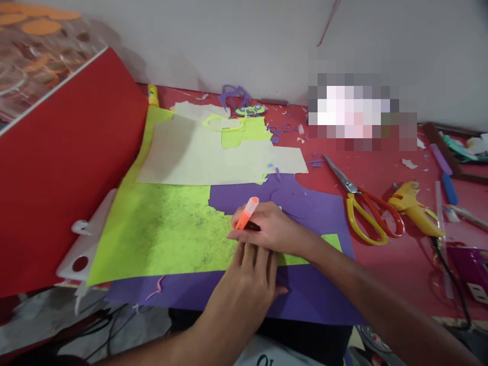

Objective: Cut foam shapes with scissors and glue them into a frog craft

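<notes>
My right hand (pixel 276 229) is closed around an orange marker (pixel 244 216), whose pale end points up and away. The marker's tip is hidden under the hand. Just in front of it, my left hand (pixel 249 277) rests with fingers extended over the sheets, their tips covered by my right hand. Beneath both hands lie a yellow-green sheet (pixel 171 229) with dark smudges and a larger purple sheet (pixel 324 213). A small dark piece (pixel 252 226) shows by my right thumb; I cannot tell what it is.
Scissors (pixel 356 188) with red and yellow handles and a yellow glue gun (pixel 415 206) lie on the right. Cream sheets (pixel 190 147) and purple scraps (pixel 234 96) are behind. A red board (pixel 64 178) leans at left beside a white box (pixel 86 249).
</notes>
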Motion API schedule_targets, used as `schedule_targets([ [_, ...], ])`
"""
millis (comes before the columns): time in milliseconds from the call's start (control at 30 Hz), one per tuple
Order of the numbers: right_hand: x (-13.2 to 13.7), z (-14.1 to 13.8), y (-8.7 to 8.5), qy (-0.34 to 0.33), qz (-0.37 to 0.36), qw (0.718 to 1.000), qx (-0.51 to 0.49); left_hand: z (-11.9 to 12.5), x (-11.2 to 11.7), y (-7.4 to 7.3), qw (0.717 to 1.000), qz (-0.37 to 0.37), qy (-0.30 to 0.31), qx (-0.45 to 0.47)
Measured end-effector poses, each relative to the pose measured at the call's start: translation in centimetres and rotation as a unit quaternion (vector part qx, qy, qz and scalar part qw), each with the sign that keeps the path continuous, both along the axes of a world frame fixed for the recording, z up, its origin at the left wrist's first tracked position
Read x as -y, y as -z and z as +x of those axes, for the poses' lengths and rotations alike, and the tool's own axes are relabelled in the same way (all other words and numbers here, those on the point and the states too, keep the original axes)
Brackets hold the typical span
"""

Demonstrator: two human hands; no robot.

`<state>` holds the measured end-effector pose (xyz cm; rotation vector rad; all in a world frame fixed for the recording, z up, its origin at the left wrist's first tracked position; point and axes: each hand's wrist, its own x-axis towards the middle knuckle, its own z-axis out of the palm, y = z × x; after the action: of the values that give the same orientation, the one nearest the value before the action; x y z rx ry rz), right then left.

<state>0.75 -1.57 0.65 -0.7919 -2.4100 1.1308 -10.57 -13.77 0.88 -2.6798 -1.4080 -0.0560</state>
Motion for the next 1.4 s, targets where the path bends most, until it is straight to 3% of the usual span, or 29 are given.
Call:
schedule_targets([
  [567, -0.1, 0.1, 0.0, -0.018, -0.015, 0.999, -0.029, 0.0, 0.2, 0.4, 1.000, -0.010, 0.000, 0.001],
  [667, 0.0, 0.3, 0.0, 0.045, -0.059, 0.989, -0.130, 0.1, 0.3, 0.6, 1.000, 0.005, 0.002, 0.019],
  [767, 0.4, 0.7, -0.3, 0.173, -0.029, 0.952, -0.251, -0.5, -0.3, 0.2, 0.999, 0.028, 0.016, 0.029],
  [833, 1.0, 1.3, -0.8, 0.243, 0.006, 0.924, -0.295, -1.7, -1.7, -0.7, 0.998, 0.026, 0.047, 0.026],
  [900, 1.9, 2.1, -1.4, 0.273, 0.030, 0.911, -0.308, -3.6, -3.6, -1.6, 0.990, -0.017, 0.121, 0.065],
  [1000, 3.4, 3.3, -1.7, 0.228, 0.067, 0.926, -0.294, -6.8, -6.9, -1.7, 0.961, -0.160, 0.158, 0.159],
  [1133, 4.2, 3.9, -1.2, 0.120, 0.081, 0.965, -0.218, -9.4, -9.8, 0.5, 0.933, -0.182, 0.175, 0.258],
  [1233, 4.1, 3.4, -0.6, 0.076, 0.091, 0.980, -0.157, -9.8, -10.2, 1.7, 0.925, -0.194, 0.169, 0.281],
  [1400, 3.9, 2.7, 0.2, 0.052, 0.100, 0.989, -0.100, -9.6, -9.7, 1.3, 0.922, -0.215, 0.145, 0.286],
])
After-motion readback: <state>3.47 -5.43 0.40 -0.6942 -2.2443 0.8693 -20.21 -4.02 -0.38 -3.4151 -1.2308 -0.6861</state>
